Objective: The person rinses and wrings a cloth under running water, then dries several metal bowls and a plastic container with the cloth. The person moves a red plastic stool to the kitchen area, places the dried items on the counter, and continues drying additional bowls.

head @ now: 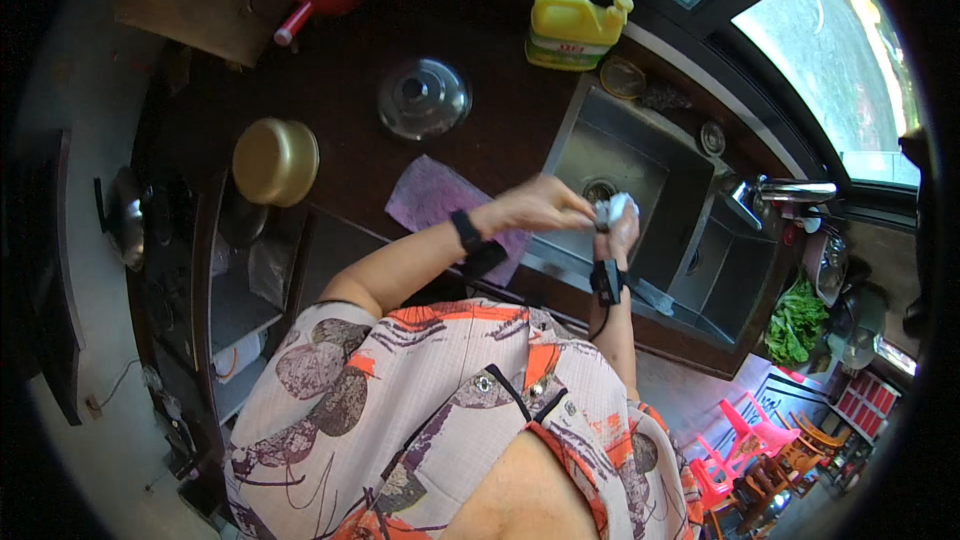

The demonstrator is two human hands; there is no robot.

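Note:
Over the left basin of the stainless steel sink (667, 165), my right hand (624, 232) is closed around a small white thing (621, 208), perhaps a cloth or foam. Reaching in from the left, my left hand (546, 202) is blurred, its fingertips at a small greyish piece (602, 215) beside the white thing. Whether those fingers grip it is unclear. Both wrists wear black bands with small devices. A purple towel (427, 191) lies on the dark countertop under my left forearm.
A glass lid (424, 100) and an upturned gold-coloured pot (274, 162) sit on the counter. Behind the sink stands a yellow jug (574, 31). The faucet (795, 190) rises at the right, near leafy greens (796, 322). A grey-blue cloth (654, 296) lies on the sink's front rim.

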